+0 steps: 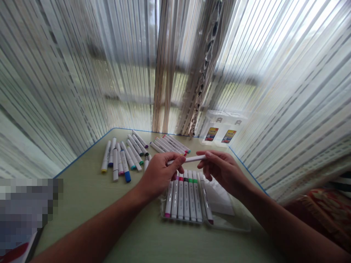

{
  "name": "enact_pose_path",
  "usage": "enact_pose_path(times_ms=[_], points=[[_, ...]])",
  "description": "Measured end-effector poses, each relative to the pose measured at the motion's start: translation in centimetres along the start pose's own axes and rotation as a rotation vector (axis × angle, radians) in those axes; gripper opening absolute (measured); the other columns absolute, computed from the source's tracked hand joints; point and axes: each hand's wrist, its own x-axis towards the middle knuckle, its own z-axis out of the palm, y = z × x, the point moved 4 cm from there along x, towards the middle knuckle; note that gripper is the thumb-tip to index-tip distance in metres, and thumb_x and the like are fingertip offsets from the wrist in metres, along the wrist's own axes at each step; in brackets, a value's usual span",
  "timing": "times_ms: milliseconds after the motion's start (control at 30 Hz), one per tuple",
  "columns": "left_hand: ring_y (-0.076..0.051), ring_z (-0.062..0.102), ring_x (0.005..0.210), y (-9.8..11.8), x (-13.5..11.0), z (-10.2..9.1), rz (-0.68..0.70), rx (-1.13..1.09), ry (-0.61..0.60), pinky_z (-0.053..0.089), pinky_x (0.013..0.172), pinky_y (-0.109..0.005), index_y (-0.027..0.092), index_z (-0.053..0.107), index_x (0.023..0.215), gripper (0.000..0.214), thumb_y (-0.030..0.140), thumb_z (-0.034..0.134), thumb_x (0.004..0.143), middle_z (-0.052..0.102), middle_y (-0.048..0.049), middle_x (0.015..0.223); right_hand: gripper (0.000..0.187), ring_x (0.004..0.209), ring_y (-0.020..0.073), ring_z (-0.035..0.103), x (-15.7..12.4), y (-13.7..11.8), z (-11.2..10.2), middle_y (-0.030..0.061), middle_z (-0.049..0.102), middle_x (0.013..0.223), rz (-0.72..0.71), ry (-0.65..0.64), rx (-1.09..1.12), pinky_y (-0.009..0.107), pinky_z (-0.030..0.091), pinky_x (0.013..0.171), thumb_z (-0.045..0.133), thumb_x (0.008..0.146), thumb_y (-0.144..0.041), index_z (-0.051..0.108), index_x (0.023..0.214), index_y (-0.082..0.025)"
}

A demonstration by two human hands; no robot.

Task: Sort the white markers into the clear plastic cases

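A white marker (195,158) lies level between my two hands, above an open clear plastic case (183,220). Closed round its left end is my left hand (161,168). My right hand (219,164) pinches the other end between thumb and fingers, its remaining fingers curled below. Under the hands, a row of white markers (186,201) with pink, red, black and green bands fills the case's left half. One more marker (207,204) with a dark reddish end rests by the case's hinge, beside a white sheet (221,199) in the right half.
Loose markers (120,157) with coloured ends lie at the table's back left, and another group (170,144) lies behind my hands. Two clear labelled cases (219,128) stand at the back right. String curtains (131,65) hang along the blue-edged table (109,204).
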Motion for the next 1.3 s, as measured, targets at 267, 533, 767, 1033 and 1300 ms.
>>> enact_pose_path(times_ms=[267, 533, 767, 1033, 1300], points=[[-0.008, 0.050, 0.049, -0.4, 0.1, -0.2, 0.004, -0.077, 0.042, 0.041, 0.046, -0.019, 0.011, 0.067, 0.090, 0.035, 0.044, 0.057, 0.087, 0.068, -0.0054, 0.072, 0.028, 0.042, 0.0105, 0.059, 0.3, 0.1, -0.7, 0.0077, 0.074, 0.072, -0.009, 0.078, 0.014, 0.021, 0.043, 0.038, 0.069, 0.082, -0.039, 0.074, 0.093, -0.013], [-0.008, 0.052, 0.049, -0.4, 0.3, -0.4, 0.001, -0.121, 0.097, 0.043, 0.046, -0.019, 0.012, 0.069, 0.093, 0.034, 0.043, 0.059, 0.086, 0.070, -0.0059, 0.074, 0.030, 0.043, 0.0096, 0.057, 0.5, 0.1, -1.0, 0.0080, 0.073, 0.069, -0.013, 0.154, -0.005, 0.020, 0.043, 0.039, 0.073, 0.077, -0.042, 0.074, 0.085, -0.012], [-0.008, 0.052, 0.050, -0.5, 0.3, -0.7, -0.001, -0.079, 0.134, 0.043, 0.047, -0.020, 0.012, 0.067, 0.094, 0.031, 0.040, 0.059, 0.087, 0.069, -0.0047, 0.077, 0.030, 0.043, 0.0099, 0.059, 0.7, 0.0, -1.0, 0.0077, 0.073, 0.067, -0.011, 0.182, 0.007, 0.019, 0.043, 0.039, 0.075, 0.075, -0.041, 0.073, 0.082, -0.012], [-0.010, 0.052, 0.052, -0.2, 0.1, -0.4, 0.000, 0.041, 0.087, 0.043, 0.049, -0.021, 0.012, 0.067, 0.095, 0.027, 0.036, 0.060, 0.085, 0.065, -0.0028, 0.071, 0.024, 0.043, 0.0082, 0.055, 0.6, 0.4, -0.9, 0.0038, 0.068, 0.062, -0.015, 0.108, -0.107, 0.019, 0.041, 0.040, 0.078, 0.073, -0.036, 0.071, 0.076, -0.013], [-0.014, 0.063, 0.069, -0.2, -0.5, 0.9, 0.013, 0.117, -0.067, 0.047, 0.061, -0.023, 0.015, 0.071, 0.097, 0.029, 0.039, 0.061, 0.085, 0.071, -0.0053, 0.081, 0.027, 0.042, 0.0066, 0.046, -0.1, 0.6, 0.3, -0.0022, 0.056, 0.051, 0.031, -0.054, -0.316, 0.019, 0.035, 0.041, 0.078, 0.073, -0.037, 0.069, 0.072, -0.012]])
